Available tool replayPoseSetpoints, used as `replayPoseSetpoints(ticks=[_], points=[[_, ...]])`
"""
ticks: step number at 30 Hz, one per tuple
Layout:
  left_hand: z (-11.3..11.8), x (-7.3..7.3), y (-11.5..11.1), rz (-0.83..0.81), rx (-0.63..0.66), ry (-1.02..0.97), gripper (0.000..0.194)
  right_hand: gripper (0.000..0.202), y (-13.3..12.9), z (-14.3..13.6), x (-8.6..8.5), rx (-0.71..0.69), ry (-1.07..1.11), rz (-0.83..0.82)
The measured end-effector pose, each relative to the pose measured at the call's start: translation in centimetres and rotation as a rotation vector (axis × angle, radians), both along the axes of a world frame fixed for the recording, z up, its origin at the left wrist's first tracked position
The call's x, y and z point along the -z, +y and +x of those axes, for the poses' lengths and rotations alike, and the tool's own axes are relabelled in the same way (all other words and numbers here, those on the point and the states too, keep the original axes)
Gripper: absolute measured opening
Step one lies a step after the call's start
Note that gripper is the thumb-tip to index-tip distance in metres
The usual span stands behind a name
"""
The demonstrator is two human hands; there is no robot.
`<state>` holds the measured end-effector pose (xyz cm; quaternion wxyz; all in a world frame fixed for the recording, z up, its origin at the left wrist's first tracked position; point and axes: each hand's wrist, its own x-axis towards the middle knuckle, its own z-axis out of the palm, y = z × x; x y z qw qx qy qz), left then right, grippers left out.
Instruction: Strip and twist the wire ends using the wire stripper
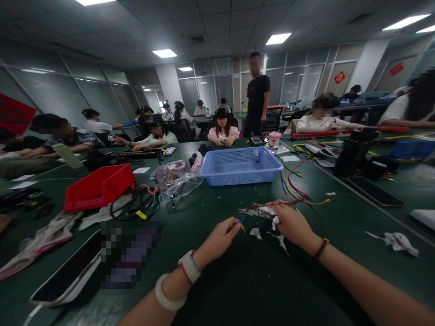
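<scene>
My left hand (227,232) pinches a thin blue wire (242,218) between thumb and fingers. Just to its right, my right hand (294,224) is closed around a wire bundle (288,202) of twisted reddish-brown strands. Crumpled silvery-white wrapping (261,211) surrounds part of that bundle; whether it is foil or paper I cannot tell. A yellow wire end (326,200) sticks out beyond my right hand. Torn white scraps (256,233) lie on the dark green table below, and one scrap hangs by my right fingers.
A blue plastic basket (241,177) stands ahead, beside a clear bag of wires (176,181). A red bin (100,188) and a phone (73,267) are at left. Loose coloured wires (295,179), another phone (375,191) and a crumpled scrap (399,242) lie at right. Several people sit around; one stands.
</scene>
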<state>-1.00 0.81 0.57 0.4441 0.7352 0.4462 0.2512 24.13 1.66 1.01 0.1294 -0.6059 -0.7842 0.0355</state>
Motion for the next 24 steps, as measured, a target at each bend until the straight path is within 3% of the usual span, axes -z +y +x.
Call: replayPoseSetpoints(ticks=[7,17,24], points=[[-0.02,0.03,-0.06,-0.156,0.067,-0.158,0.041,0.041,-0.02,0.39,-0.32,-0.011,0.005,-0.037],[-0.17,0.91,0.43,-0.227,0.069,-0.124,0.043,0.047,0.59,0.7,0.53,-0.037,-0.003,0.005],[-0.02,0.36,0.04,-0.228,0.081,-0.13,0.045,0.052,0.35,0.56,0.4,-0.019,-0.039,0.02]])
